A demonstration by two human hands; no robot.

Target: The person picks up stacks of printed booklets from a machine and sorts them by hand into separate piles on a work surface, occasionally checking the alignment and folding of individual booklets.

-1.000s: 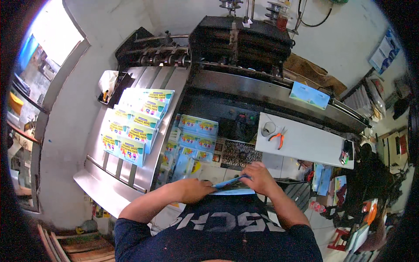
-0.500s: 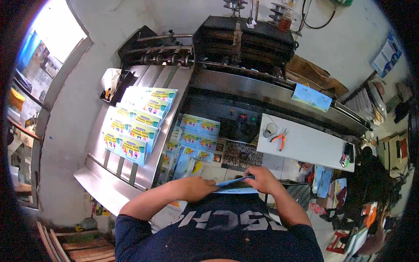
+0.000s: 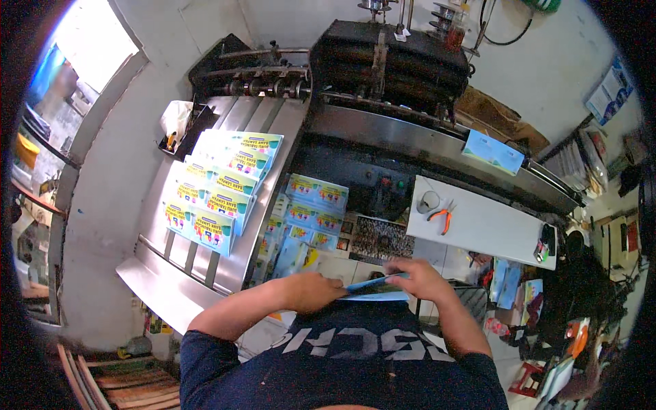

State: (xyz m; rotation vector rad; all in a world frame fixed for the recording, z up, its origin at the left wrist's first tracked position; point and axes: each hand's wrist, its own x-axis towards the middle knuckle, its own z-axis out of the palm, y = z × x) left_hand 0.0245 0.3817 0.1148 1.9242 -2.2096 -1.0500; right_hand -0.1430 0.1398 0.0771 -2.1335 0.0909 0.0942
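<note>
Close against my torso, a thin light-blue printed booklet (image 3: pixel 380 296) spans the gap between my two hands, its upper leaf tilted up. My left hand (image 3: pixel 313 292) grips its left end, fingers curled in and partly hidden. At the right end, my right hand (image 3: pixel 419 279) pinches the raised edge; its fingertips are slightly blurred. Whether it is one booklet or several sheets, I cannot make out. Beyond my left forearm, overlapping rows of colourful printed booklets (image 3: pixel 217 195) lie on a sloping metal table (image 3: pixel 154 239). More printed sheets (image 3: pixel 318 195) lie lower down, past my hands.
A dark machine (image 3: pixel 348 72) with rollers spans the back. Orange-handled pliers (image 3: pixel 444 217) and a tape roll (image 3: pixel 430 200) lie on a white board (image 3: pixel 478 229). One blue booklet (image 3: pixel 493 152) rests on the metal rail. A black box (image 3: pixel 188 130) stands at the table's upper left.
The surroundings have shifted slightly in the view. My right-hand fingers have moved a little along the booklet's raised edge; both hands stay on it.
</note>
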